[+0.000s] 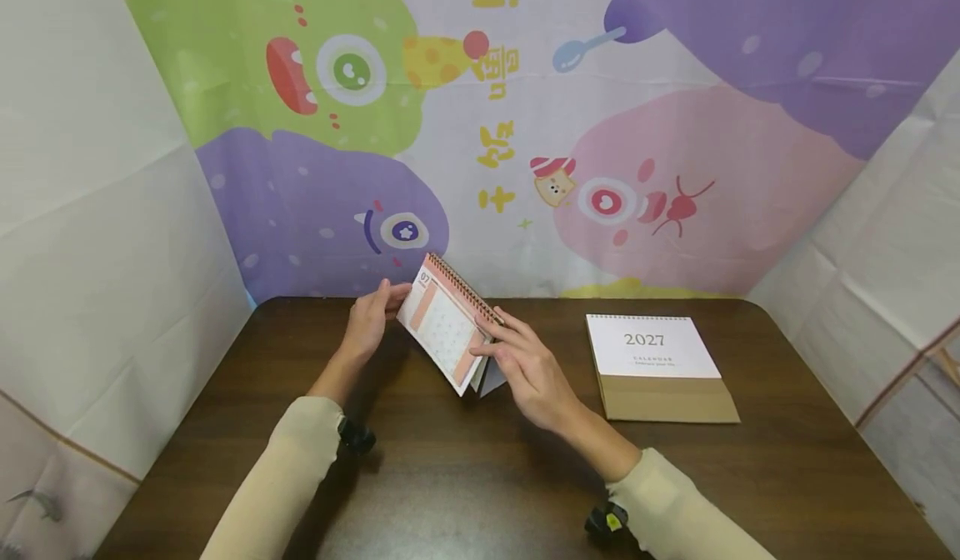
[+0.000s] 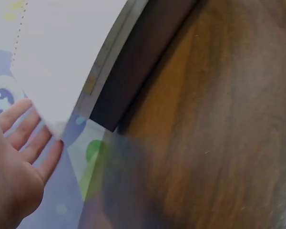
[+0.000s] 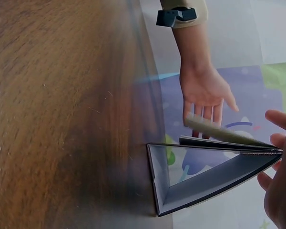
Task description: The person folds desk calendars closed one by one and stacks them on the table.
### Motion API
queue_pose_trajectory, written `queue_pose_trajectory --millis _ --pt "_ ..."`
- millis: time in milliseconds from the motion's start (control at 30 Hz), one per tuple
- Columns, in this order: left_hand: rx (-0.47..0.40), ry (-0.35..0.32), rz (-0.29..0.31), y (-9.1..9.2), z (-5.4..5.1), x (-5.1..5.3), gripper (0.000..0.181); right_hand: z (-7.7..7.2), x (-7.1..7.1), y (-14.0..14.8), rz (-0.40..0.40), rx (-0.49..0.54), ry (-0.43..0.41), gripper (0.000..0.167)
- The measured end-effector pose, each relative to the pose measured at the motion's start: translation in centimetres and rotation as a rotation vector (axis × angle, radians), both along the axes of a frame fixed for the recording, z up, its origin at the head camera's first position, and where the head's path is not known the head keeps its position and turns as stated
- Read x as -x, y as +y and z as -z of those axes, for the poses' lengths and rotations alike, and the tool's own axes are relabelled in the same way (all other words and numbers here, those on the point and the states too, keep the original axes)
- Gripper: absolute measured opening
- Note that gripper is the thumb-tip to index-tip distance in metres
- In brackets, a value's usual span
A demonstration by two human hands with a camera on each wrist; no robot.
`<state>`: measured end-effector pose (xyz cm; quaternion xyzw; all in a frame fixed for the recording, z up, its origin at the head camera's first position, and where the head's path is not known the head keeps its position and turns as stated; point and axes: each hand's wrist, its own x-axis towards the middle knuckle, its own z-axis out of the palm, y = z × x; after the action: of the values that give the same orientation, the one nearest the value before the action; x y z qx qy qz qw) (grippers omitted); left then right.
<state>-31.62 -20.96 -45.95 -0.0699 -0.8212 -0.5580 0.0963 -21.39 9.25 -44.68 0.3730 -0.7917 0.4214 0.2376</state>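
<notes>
A desk calendar (image 1: 442,331) is found near the far edge of the tabletop (image 1: 450,485), left of centre, set at a slant with its printed side turned toward the left. "07" is read at the upper corner of the exposed page, above a pale grid bordered by pink bands. The spiral binding (image 1: 461,287) is seen along the raised edge. In the right wrist view the triangular stand (image 3: 205,182) is seen end-on, with a few leaves (image 3: 219,130) spread away from its front panel, one of them blurred. Whether the whole base is borne by the tabletop cannot be told.

The bound edge is held by the right hand (image 1: 536,377); the fingers are placed on both sides of it, with a narrow gap taken up by the calendar. The left hand (image 1: 367,324) is placed at the opposite side, palm turned inward. Its fingers are straight and slightly spread, and the tips are brought to the edge of a white page (image 2: 71,57); nothing is gripped by them.

A second calendar (image 1: 660,368), marked "2027" on white above a brown base, is placed well apart at the right. Pale sleeves (image 1: 281,468) and dark wrist devices (image 1: 356,435) are worn on both arms. A backdrop (image 1: 495,252) printed with cartoon creatures is hung behind.
</notes>
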Motion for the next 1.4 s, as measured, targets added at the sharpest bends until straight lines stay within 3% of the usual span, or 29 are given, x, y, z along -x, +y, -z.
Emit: queue_pose_trajectory --millis 200,433,667,767,867,933,1000,1100,1200,1400 --pt "0.055 -0.029 0.114 0.6 0.4 -0.1 0.06 0.1 0.0 0.1 -0.005 0.004 -0.009 0.035" --pt "0.061 -0.031 0.124 1.2 0.6 -0.1 0.06 0.1 0.0 0.1 -0.02 0.011 0.009 0.035" --pt "0.042 0.034 0.134 1.6 0.7 0.2 0.062 0.2 -0.1 0.8 -0.034 0.03 0.022 0.035" --pt "0.02 0.097 0.124 1.2 2.2 1.7 0.064 0.2 -0.3 1.2 -0.049 0.055 0.019 0.036" --pt "0.025 0.166 0.097 0.6 4.5 4.0 0.063 0.2 -0.5 1.7 -0.05 0.07 0.019 0.038" --pt "0.045 0.189 0.087 0.6 4.9 4.4 0.063 0.3 -0.7 2.1 -0.041 0.074 0.022 0.04" --pt "0.053 0.2 0.081 1.0 4.3 3.9 0.062 0.5 -0.8 2.4 -0.025 0.075 0.032 0.042" --pt "0.05 0.195 0.108 2.2 1.5 1.6 0.061 0.8 -0.9 2.8 -0.009 0.087 0.034 0.045" --pt "0.063 0.189 0.114 3.2 -0.5 0.0 0.058 0.9 -1.1 3.1 0.006 0.104 0.029 0.048" --pt "0.133 0.213 0.075 4.0 -1.8 -0.5 0.053 1.2 -1.5 3.6 0.053 0.089 -0.011 0.048"
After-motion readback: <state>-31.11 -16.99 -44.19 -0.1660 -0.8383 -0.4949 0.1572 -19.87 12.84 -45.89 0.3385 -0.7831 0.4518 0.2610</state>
